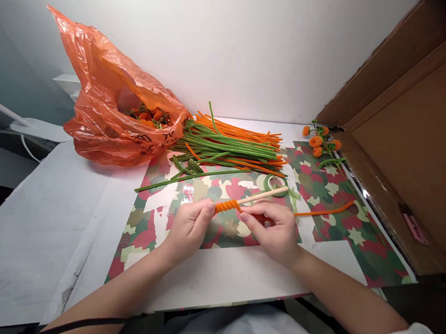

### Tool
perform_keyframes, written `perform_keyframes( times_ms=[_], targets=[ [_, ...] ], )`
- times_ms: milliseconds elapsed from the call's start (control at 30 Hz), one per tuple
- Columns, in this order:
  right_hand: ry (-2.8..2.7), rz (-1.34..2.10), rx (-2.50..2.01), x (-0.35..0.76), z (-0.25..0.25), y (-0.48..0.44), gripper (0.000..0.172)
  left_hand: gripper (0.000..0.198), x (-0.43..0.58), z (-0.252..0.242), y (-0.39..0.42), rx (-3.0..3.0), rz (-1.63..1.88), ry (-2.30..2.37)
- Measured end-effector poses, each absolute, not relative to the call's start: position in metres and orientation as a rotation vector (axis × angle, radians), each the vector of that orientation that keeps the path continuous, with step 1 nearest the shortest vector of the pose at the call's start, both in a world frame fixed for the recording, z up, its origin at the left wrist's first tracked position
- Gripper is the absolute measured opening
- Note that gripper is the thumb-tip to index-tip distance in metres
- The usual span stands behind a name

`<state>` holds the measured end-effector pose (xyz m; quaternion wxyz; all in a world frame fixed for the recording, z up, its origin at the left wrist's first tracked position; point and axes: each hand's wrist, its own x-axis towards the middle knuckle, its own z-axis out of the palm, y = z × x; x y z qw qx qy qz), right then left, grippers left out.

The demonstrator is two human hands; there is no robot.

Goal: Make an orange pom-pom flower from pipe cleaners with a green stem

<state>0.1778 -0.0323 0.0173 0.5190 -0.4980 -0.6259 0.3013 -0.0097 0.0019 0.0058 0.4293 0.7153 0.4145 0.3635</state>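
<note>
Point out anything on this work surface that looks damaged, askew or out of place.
The camouflage-patterned sheet is worn: white patches show where its print has peeled near the left hand. One green pipe cleaner lies apart from the pile of pipe cleaners. Otherwise nothing stands out; the orange plastic bag slumps open but nothing has spilled from it.

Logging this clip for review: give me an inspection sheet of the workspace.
Surface: white table with patterned mat.
Job's things: orange pipe cleaner coiled round wooden stick.
Clutter: pile of green and orange pipe cleaners, green tape roll, orange bag, finished orange flowers.
Hands: left hand and right hand both grip the coil.
Cables: black cord at lower left.
Surroundings: cardboard box, white wall.
</note>
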Motion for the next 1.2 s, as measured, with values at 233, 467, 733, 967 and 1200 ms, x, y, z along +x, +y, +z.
perform_keyframes(
  times_ms=[233,467,733,967,1200],
  targets=[
    [-1.548,1.525,-1.091,0.207,0.027,-0.011,0.024,0.050,-0.018,0.010,0.012,1.774,0.623,0.722],
    [-1.808,1.538,-1.132,0.220,0.039,-0.006,0.013,0.045,-0.024,0.016,0.015,1.923,0.449,0.612],
    [-2.063,1.188,-1.238,0.220,0.045,-0.008,0.011,0.041,-0.020,0.014,0.016,2.212,0.338,0.669],
    [-2.113,0.603,-1.391,0.205,0.029,-0.016,0.014,0.038,-0.014,0.002,0.012,2.474,0.486,1.049],
    [-1.874,0.272,-1.152,0.188,0.017,-0.028,0.009,0.036,-0.008,0.005,0.003,2.207,0.830,1.167]
  ],
)
